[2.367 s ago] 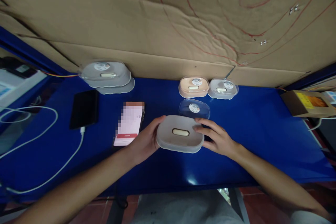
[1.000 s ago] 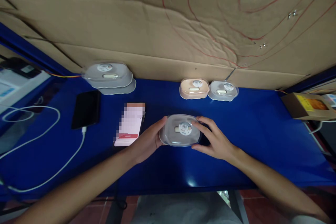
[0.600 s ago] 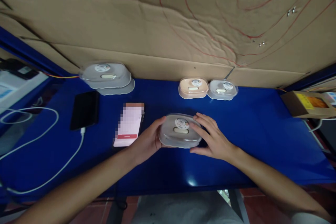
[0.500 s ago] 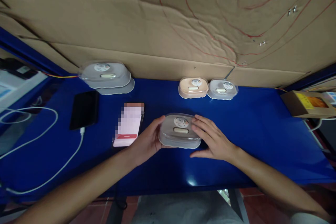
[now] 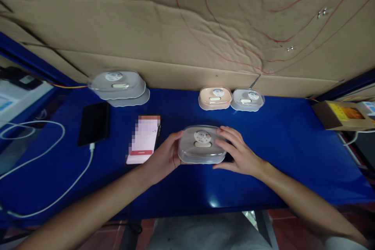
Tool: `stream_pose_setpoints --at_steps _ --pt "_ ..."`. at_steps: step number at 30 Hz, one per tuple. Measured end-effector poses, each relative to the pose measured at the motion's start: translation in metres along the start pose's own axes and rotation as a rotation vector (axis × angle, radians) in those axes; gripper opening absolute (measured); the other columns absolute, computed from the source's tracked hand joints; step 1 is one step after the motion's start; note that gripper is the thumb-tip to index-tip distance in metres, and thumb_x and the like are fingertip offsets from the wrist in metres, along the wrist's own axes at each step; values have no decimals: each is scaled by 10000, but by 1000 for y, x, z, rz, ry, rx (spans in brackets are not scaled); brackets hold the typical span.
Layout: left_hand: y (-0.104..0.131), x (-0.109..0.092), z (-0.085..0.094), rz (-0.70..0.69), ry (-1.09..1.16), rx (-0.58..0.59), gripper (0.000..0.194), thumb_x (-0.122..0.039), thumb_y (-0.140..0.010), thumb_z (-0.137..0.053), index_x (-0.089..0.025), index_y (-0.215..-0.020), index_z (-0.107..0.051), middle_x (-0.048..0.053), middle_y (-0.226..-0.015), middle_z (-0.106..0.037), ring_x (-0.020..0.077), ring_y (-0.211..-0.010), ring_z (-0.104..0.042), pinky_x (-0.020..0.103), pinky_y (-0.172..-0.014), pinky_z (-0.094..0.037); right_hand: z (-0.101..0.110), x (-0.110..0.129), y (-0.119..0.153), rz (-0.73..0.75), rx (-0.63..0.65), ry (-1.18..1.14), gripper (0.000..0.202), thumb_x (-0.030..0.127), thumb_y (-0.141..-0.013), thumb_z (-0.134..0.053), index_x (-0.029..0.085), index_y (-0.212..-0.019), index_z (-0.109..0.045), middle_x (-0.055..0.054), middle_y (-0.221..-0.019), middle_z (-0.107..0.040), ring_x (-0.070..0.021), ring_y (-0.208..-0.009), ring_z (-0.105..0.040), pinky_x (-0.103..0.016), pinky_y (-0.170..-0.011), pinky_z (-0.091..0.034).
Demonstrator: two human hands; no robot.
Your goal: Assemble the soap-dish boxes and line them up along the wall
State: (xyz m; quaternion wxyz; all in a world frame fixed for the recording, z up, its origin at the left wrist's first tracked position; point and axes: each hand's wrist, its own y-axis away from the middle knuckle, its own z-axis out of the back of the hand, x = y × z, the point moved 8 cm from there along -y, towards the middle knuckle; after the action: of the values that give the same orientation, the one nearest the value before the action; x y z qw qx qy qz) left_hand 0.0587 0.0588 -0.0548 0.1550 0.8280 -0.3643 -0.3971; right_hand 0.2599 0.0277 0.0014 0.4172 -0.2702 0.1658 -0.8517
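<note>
1. Our left hand [image 5: 164, 158] is half curled, gripping the grey box [image 5: 202, 159] near the front of the blue table [image 5: 187, 191].
2. Our right hand [image 5: 243, 158] is loosely open, fingertips at the clear lid [image 5: 187, 134].
3. We should support the base and press evenly.

On the bench [image 5: 281, 144], from the held box [image 5: 190, 152], the phone [image 5: 145, 136] lies at nine o'clock, the tablet [image 5: 93, 123] farther out, the stack [image 5: 125, 90] at ten. The pair [image 5: 215, 103] sits between twelve and two, before the cardboard [image 5: 175, 39]; the carton [image 5: 325, 115] is near three.
</note>
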Motion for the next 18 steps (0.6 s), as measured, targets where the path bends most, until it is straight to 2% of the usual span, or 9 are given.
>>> stream_pose_setpoints --at_steps 4,12,18 --pt "-2 6 0 78 -9 -16 367 -352 -1112 -525 -120 -1289 -747 149 -1120 -829 236 -803 -799 368 -671 -705 2 -1 2 36 -32 27 753 444 -1059 -681 263 -1705 -341 -171 -1503 -655 -351 -1490 -574 -567 -1164 -555" --pt "-2 10 0 111 -11 -13 361 -373 -1102 -555 -102 -1217 -764 132 -1021 -827 219 -746 -786 352 -659 -701 5 -2 6 17 -21 14 809 458 -1031 -722 309 -1720 -323 -129 -1545 -659 -344 -1452 -622 -558 -1114 -597" --pt "0 10 -4 134 -12 -31 383 -372 -1125 -505 -104 -1247 -750 142 -1068 -833 220 -784 -801 334 -671 -700 5 -2 6 -17 -2 23 764 505 -1044 -692 348 -1706 -345 -90 -1537 -673 -334 -1404 -664 -537 -1095 -600"
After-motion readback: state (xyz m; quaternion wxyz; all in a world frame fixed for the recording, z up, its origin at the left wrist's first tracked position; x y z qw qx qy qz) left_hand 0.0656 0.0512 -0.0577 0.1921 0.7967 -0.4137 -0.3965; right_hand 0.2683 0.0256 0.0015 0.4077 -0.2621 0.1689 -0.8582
